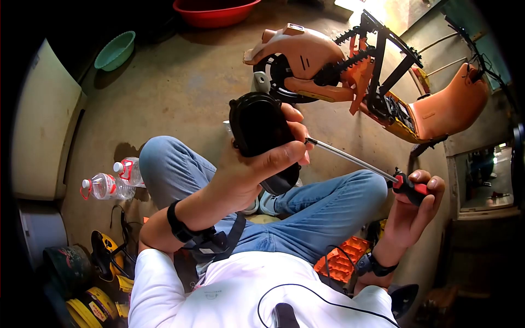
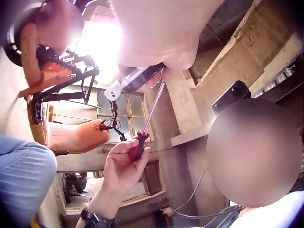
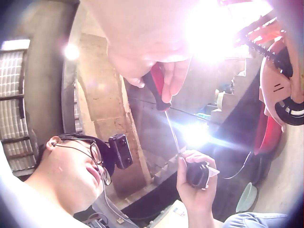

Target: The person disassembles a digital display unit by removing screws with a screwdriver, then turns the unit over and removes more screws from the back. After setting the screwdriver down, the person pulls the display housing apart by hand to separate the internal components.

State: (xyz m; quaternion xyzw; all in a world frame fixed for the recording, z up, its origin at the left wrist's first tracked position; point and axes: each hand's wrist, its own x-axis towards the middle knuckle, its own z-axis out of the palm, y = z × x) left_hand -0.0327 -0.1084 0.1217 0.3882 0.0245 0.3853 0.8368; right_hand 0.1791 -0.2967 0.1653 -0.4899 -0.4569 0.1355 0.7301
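In the head view, the left hand (image 1: 276,159) grips a black oval housing (image 1: 260,126) with a light metal bracket (image 1: 261,82) at its top. The right hand (image 1: 413,214) holds a red and black screwdriver (image 1: 353,157) by its handle, its shaft pointing at the housing's side by the left fingertips. Whether the tip touches a screw cannot be seen. The left wrist view has the left hand (image 2: 159,35) above the housing (image 2: 142,80) and the right hand (image 2: 122,168) below. The right wrist view shows the right hand (image 3: 147,42) around the handle (image 3: 156,88).
A partly dismantled orange scooter (image 1: 377,76) stands at the upper right. Two plastic bottles (image 1: 112,186) lie left of the bent knees. Green (image 1: 115,51) and red basins (image 1: 216,13) are farther back. An orange tray (image 1: 344,259) lies beside the right forearm.
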